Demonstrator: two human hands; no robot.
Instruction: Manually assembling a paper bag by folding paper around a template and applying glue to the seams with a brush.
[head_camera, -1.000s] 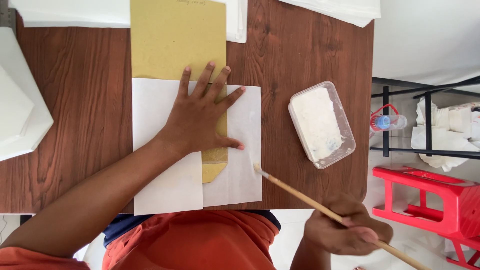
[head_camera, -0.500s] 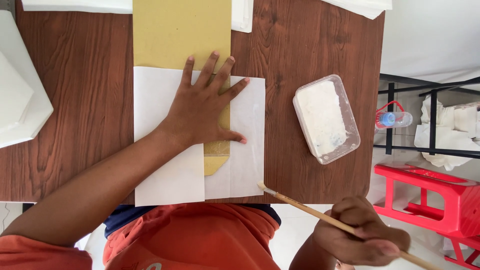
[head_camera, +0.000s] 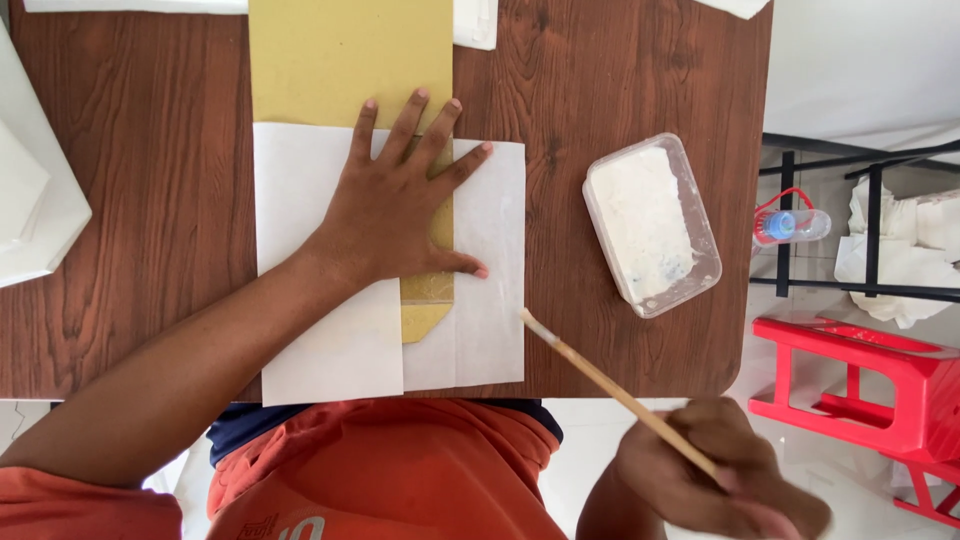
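Fingers (head_camera: 420, 130) spread flat on envelope (head_camera: 340, 60), right hand (head_camera: 715, 480) clamping brush (head_camera: 610, 385), drawn lower since.

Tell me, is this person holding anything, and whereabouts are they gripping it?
The right hand grips a thin wooden brush partway along its handle, bristle tip free. The left hand holds nothing; it presses flat on the yellow-brown envelope and white paper.

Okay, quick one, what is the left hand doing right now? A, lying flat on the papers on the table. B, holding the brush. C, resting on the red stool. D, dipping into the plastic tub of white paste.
A: the left hand lies flat with fingers spread on the yellow-brown envelope and the white sheets, while the right hand holds the brush.
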